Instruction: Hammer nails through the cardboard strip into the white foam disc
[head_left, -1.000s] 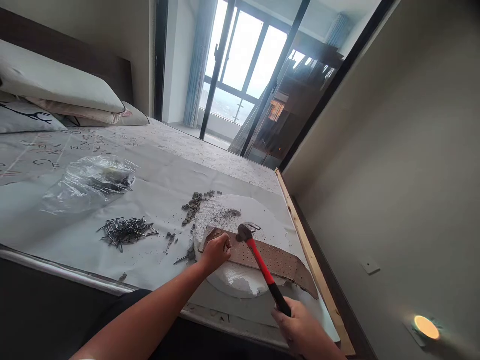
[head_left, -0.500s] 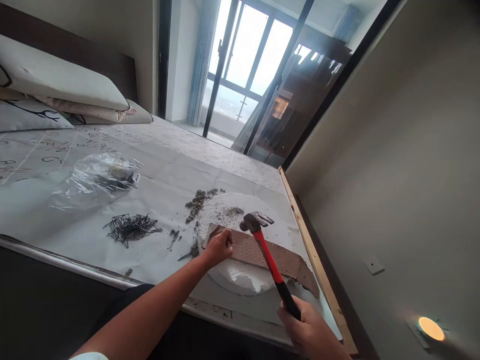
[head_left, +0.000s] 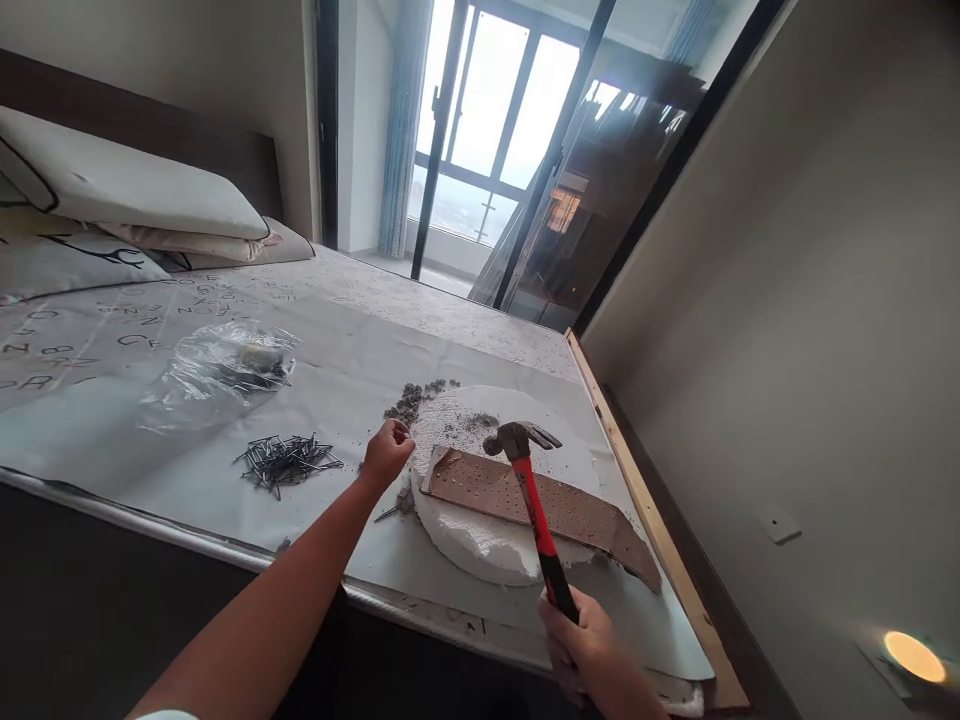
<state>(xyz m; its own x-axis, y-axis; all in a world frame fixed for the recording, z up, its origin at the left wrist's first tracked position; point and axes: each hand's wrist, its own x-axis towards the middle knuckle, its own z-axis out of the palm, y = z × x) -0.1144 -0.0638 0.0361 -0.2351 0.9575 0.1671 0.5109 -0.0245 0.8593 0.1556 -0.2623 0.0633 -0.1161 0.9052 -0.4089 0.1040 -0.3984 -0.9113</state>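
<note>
Daylit bedroom, paper-covered bed (head_left: pixel 150 420): the right hand (head_left: pixel 592 650) gripped the hammer (head_left: pixel 536 510) above the perforated strip (head_left: pixel 540 500) on its foam disc (head_left: pixel 480 545). The left hand (head_left: pixel 386 452), loosely curled, hovered beside rubble (head_left: pixel 409 400). Unheld, that strip could jump under a blow.

Home bedroom indicated. Bed (head_left: pixel 450 310) covered with letter-printed sheet, pillows (head_left: pixel 127 185) stacked against dark headboard (head_left: pixel 150 135). Sliding glass door (head_left: pixel 480 130) with curtain (head_left: pixel 401 110) seen beyond. Plain wall fitted with lit night light (head_left: pixel 913 657).
</note>
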